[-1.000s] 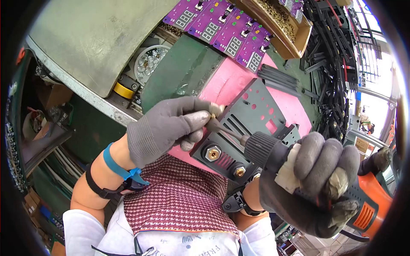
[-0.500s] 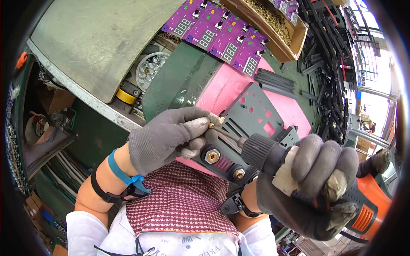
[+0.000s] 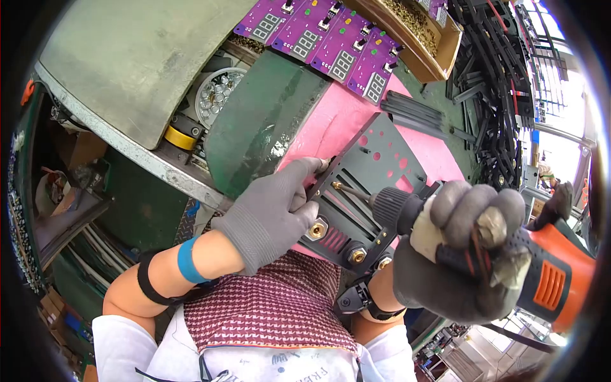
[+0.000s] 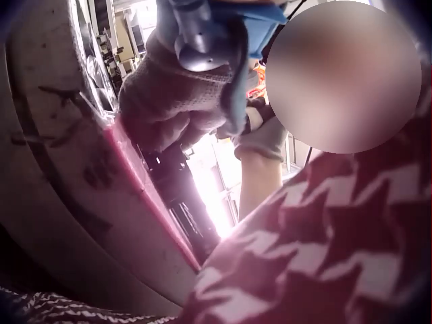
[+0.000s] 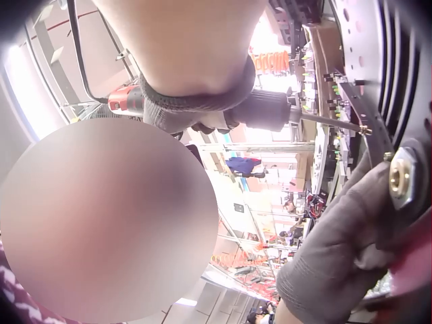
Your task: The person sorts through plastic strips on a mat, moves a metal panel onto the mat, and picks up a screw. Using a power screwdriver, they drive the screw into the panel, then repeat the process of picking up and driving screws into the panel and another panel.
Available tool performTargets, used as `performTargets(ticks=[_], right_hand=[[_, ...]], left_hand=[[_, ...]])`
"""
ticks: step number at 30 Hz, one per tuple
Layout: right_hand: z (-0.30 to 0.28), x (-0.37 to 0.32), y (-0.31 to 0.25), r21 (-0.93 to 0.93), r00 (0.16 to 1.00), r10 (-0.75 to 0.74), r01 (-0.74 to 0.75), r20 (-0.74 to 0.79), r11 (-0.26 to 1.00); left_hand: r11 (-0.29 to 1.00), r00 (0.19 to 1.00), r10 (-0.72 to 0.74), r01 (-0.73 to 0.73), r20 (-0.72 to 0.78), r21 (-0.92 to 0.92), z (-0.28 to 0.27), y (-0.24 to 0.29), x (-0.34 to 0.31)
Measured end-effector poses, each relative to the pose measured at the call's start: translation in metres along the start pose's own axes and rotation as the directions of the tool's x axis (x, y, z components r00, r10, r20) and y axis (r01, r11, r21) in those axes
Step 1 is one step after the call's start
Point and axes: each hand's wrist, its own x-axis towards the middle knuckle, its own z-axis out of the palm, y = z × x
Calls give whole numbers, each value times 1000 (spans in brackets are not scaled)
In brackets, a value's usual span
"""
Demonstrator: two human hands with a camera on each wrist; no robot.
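Observation:
My right gloved hand (image 3: 471, 248) grips an orange and black power drill (image 3: 550, 280). A small brass screw (image 3: 336, 185) sits on the tip of its long bit (image 3: 355, 193), over the slotted part of a dark grey metal panel (image 3: 382, 149). In the right wrist view the screw (image 5: 365, 129) shows at the bit's end. My left gloved hand (image 3: 270, 213) holds the panel's left edge, its thumb near a large nut with a brass fitting (image 3: 316, 229). More brass fittings (image 3: 358, 256) line the panel's near side.
Pink foam (image 3: 305, 143) lies under the panel. Several purple circuit boards (image 3: 305, 44) with digit displays lie beyond it. A cardboard box (image 3: 449, 60) of small brass parts stands behind, beside black strips (image 3: 414, 114). A round dish (image 3: 216, 95) and yellow tape (image 3: 181, 138) are at left.
My left hand has left the bit's tip and moved down to the panel's edge. The brass screw stays on the bit, and the drill has tilted with the bit over the panel.

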Motion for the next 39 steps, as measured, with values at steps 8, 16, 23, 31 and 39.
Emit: performTargets(ticks=[8,16,23,31,39], right_hand=[[-10,1,9,-71,993,20,-12,115,997],[-13,-8,8,-179,995,95,-101,-40,979],[-11,6,24,-172,984,18,13,175,985],[8,13,21,-222,960,174,-124,221,967],[1,6,-15,-26,981,83,-80,177,996]], left_hand=[[999,997,-29,27,-77,-29,3,0,-5],[989,982,-127,115,-140,-89,6,-2,-11],[957,978,-177,145,-110,-250,8,-6,-10],[967,981,-160,133,-110,-218,5,-1,-11],[892,976,-139,196,166,-406,-34,10,-9]])
